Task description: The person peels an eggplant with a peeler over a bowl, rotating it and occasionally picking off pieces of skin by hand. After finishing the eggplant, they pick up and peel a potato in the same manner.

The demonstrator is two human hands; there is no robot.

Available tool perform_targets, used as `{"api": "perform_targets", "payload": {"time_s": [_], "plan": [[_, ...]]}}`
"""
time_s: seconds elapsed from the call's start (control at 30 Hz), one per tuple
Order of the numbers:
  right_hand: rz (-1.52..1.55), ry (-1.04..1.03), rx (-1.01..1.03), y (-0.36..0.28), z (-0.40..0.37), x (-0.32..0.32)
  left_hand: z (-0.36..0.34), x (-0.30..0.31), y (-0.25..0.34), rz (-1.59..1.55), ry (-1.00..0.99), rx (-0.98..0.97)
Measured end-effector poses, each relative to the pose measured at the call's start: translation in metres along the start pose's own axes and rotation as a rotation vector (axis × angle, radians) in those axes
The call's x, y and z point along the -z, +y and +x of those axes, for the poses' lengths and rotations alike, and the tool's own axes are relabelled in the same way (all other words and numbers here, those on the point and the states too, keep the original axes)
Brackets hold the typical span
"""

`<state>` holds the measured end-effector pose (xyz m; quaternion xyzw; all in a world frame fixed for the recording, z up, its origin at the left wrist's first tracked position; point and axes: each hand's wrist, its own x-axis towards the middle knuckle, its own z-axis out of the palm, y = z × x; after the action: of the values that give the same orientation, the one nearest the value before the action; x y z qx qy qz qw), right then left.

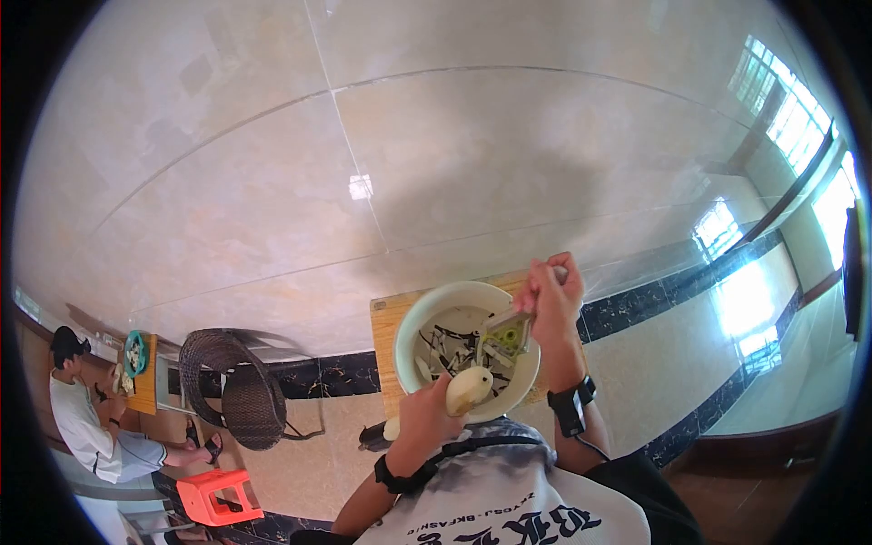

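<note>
Peeler (506,336) pinched in raised right hand (549,300)

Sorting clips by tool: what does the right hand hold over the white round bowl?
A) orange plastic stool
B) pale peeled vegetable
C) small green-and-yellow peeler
C: the right hand grips the small green-and-yellow peeler above the white round bowl; the left hand holds the pale peeled vegetable.
</note>
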<state>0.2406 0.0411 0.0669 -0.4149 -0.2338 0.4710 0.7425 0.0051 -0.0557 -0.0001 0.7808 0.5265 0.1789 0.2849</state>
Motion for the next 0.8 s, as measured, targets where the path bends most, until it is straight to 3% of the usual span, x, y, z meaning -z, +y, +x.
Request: {"api": "perform_targets", "payload": {"time_s": [0.13,0.23,0.43,0.53,0.8], "plan": [[0.050,-0.056,0.023,-0.013,0.003,0.010,0.000,0.004,0.003,-0.038,-0.004,0.065],[0.266,-0.254,-0.082,-0.008,0.002,0.018,0.004,0.005,0.005,-0.081,-0.010,0.084],[-0.037,-0.462,-0.013,-0.001,-0.007,0.025,0.005,0.006,-0.002,-0.083,-0.013,0.075],[0.089,-0.542,-0.026,-0.005,-0.012,0.027,0.005,0.008,-0.001,-0.097,-0.011,0.082],[-0.097,-0.284,-0.128,0.004,-0.027,-0.005,0.009,0.005,0.003,-0.069,-0.022,0.061]]}}
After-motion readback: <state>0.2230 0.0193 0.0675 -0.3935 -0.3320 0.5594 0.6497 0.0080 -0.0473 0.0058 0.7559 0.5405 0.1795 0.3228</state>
